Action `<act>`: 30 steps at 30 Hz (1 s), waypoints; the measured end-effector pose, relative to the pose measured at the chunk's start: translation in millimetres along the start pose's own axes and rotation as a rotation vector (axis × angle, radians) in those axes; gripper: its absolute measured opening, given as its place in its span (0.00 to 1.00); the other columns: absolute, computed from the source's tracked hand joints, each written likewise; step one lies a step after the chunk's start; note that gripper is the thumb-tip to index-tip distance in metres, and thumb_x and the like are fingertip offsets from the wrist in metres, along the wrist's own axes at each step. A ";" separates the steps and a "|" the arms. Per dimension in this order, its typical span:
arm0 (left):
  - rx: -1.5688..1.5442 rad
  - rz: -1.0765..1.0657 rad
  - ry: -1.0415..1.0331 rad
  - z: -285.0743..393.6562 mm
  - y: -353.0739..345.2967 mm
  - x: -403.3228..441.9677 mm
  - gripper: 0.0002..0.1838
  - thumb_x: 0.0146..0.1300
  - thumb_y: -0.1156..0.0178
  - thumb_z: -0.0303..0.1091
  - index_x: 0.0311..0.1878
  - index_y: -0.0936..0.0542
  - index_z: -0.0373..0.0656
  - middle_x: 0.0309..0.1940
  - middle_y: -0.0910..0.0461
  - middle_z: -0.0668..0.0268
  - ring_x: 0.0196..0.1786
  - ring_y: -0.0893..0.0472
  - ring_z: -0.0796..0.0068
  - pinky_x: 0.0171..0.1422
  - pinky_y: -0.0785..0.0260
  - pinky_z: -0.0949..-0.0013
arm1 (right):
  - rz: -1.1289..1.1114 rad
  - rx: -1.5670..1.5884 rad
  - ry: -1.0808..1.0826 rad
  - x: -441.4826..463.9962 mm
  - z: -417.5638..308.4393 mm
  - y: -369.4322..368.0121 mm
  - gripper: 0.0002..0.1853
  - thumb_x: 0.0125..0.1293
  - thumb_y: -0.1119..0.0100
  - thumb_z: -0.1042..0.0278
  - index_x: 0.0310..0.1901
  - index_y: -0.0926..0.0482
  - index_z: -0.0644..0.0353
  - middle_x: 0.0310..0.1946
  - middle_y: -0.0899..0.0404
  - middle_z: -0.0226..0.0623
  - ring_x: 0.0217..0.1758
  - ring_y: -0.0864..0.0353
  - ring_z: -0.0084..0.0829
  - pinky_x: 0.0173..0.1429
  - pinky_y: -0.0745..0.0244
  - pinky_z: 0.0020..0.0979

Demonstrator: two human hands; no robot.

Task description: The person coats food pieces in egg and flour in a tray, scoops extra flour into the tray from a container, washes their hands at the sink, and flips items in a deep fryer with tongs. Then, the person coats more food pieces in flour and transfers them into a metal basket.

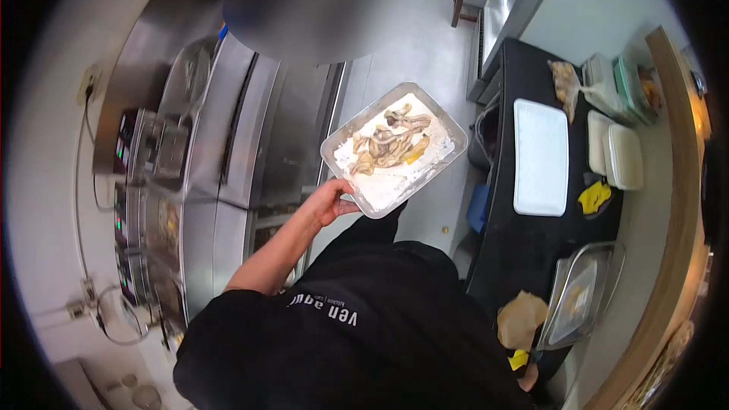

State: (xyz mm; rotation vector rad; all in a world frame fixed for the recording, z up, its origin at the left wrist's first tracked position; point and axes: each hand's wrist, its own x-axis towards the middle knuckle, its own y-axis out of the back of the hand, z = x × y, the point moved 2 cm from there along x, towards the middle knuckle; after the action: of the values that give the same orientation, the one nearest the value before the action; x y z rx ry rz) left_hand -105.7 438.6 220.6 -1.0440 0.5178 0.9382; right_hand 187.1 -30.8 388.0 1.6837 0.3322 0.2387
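Note:
My left hand (334, 201) grips the lower left edge of a rectangular metal tray (458, 137), holding it in front of my body above the floor. White powder (383, 188) covers much of the tray's bottom. On the powder lies a heap of pale, brownish food strips (383, 148) with a yellow bit at one side. Only a small part of my right hand (529, 376) shows at the lower right, beside a yellow item (519, 359) and a crumpled brown paper (522, 319); its fingers are hidden.
On the right, a black counter (505, 258) bears a white tray (541, 158), pale lids (624, 156), bagged food (564, 83) and a clear container (581, 296). Steel counters (209, 137) with food containers run along the left. A large grey blur covers the top.

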 end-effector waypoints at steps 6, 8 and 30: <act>0.002 0.005 0.029 150.5 -84.9 138.1 0.29 0.48 0.49 0.27 0.58 0.34 0.36 0.51 0.25 0.59 0.44 0.19 0.60 0.51 0.24 0.61 | -0.706 0.292 -0.895 207.4 56.8 -23.4 0.13 0.62 0.46 0.62 0.38 0.23 0.66 0.24 0.20 0.43 0.29 0.19 0.38 0.32 0.23 0.36; -0.012 -0.011 0.080 188.8 -103.6 193.4 0.29 0.47 0.49 0.27 0.58 0.34 0.36 0.52 0.25 0.60 0.44 0.19 0.59 0.51 0.24 0.60 | -0.947 0.355 -0.967 286.0 -5.8 -39.0 0.15 0.62 0.44 0.60 0.37 0.22 0.67 0.24 0.20 0.44 0.29 0.19 0.37 0.30 0.23 0.35; -0.198 0.123 -0.077 624.7 -182.9 596.8 0.31 0.46 0.48 0.30 0.58 0.35 0.34 0.52 0.27 0.58 0.46 0.21 0.60 0.53 0.27 0.63 | -0.665 -0.082 1.131 878.1 -1026.1 -265.9 0.21 0.59 0.44 0.50 0.41 0.20 0.61 0.35 0.20 0.50 0.42 0.22 0.48 0.48 0.28 0.41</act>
State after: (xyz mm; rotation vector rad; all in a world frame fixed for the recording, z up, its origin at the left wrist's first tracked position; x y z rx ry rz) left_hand 325.7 1204.6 137.5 -1.1583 0.4354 1.1518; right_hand 633.4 1262.7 238.1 1.1168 1.6493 0.6731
